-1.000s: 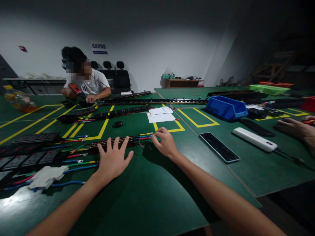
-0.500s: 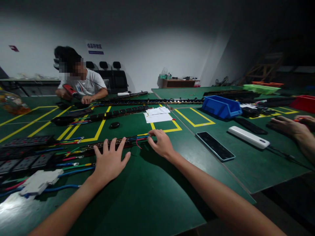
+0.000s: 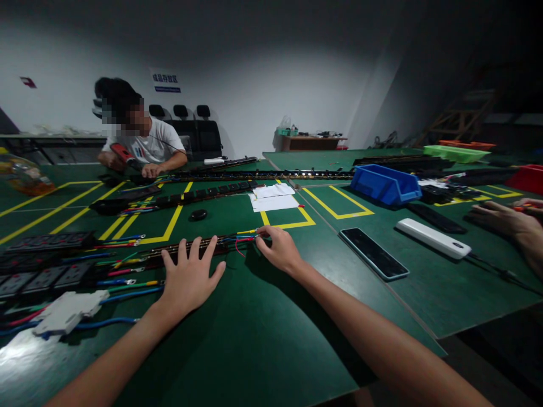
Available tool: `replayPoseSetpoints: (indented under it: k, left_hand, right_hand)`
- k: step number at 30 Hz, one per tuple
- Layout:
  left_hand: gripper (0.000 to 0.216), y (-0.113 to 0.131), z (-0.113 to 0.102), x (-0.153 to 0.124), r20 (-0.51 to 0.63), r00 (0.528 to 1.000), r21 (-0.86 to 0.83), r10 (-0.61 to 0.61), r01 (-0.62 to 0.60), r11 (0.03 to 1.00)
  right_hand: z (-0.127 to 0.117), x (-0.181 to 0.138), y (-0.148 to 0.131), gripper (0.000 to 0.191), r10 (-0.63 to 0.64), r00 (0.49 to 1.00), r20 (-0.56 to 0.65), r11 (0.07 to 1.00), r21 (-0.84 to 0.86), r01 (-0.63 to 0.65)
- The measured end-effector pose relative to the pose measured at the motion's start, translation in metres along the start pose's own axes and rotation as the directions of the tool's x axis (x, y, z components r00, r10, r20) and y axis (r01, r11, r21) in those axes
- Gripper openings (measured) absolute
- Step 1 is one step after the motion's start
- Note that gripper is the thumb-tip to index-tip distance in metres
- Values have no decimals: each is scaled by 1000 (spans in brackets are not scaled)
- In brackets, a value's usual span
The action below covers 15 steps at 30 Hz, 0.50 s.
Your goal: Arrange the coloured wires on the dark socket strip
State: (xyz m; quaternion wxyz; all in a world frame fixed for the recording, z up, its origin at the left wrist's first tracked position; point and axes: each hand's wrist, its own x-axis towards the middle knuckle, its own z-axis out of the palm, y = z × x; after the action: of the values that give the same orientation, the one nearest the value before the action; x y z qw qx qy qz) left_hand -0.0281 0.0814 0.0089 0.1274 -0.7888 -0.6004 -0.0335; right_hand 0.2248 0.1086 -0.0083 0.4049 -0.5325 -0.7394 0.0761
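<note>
My left hand (image 3: 189, 282) lies with spread fingers, its fingertips over a long dark strip with brass-coloured rails (image 3: 163, 252). From the strip's right end run thin coloured wires (image 3: 240, 238), red and blue among them. Thumb and fingers of my right hand (image 3: 278, 247) are pinched around the ends of these wires; the very tips are hidden by the fingers. To the left of my left hand lie black socket strips (image 3: 63, 277) and thick cables with metal ring lugs (image 3: 123, 282).
Right of my right hand lie a phone (image 3: 373, 253) and a white elongated device (image 3: 432, 238) with a cable. Beyond stand a blue bin (image 3: 386, 185) and white papers (image 3: 275, 199). Across the table a person holds a red power tool (image 3: 123, 152); another person's hand (image 3: 504, 220) is at right.
Both my hands stay in nearly the same place, the right still pinching the wires. The view has shifted very slightly.
</note>
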Motion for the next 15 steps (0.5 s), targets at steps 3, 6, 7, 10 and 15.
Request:
replayPoseSetpoints:
  k: [3,6,7,10,15]
  left_hand:
    - [73,1,-2,-1,1,1000,-5,3,-3,1000]
    - [73,1,-3,-1,6,1000,-1,4,-4,1000]
    - [73,1,-3,-1,4,1000,0,4,-4,1000]
    - [73,2,-2,-2,-4,1000,-7,6,-6,1000]
    - [72,3,-2,-2,-11,1000,-26,-4,3,1000]
  right_hand:
    - [0,-1,0,13,4,1000,-27,1000,-12,-4]
    - [1,-1,1,14,3,1000,-25,1000,-12,-3]
    - [1,-1,2,15,-3,1000,-20,1000,-3,3]
    - [3,0,4,19,-21,1000,-18,999,40,22]
    - [2,0,1,18,66,993,-94,982,182,-48]
